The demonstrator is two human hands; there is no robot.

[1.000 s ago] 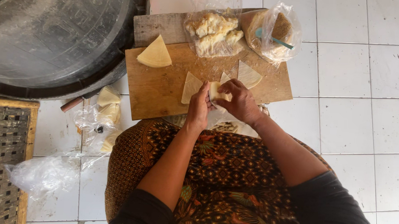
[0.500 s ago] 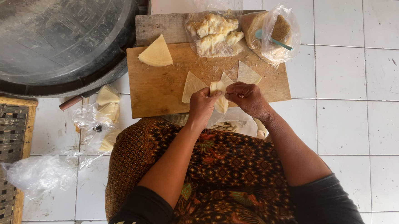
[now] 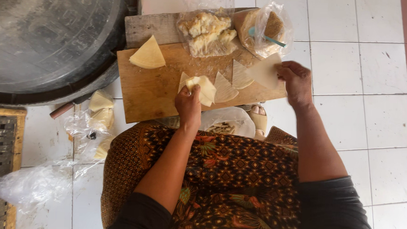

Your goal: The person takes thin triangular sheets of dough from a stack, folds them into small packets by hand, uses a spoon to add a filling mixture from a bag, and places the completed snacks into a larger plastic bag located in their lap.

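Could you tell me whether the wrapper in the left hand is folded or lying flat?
Folded: the left hand pinches the pale wrapper bunched over itself.

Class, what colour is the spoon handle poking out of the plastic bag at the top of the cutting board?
Teal, seen in the head view: spoon handle in the plastic bag.

It looks like a simple home cooking area on a white tiled floor [image 3: 354,66], with a wooden cutting board [image 3: 149,93], dough wrappers [image 3: 148,56] and a big metal wok [image 3: 45,36].
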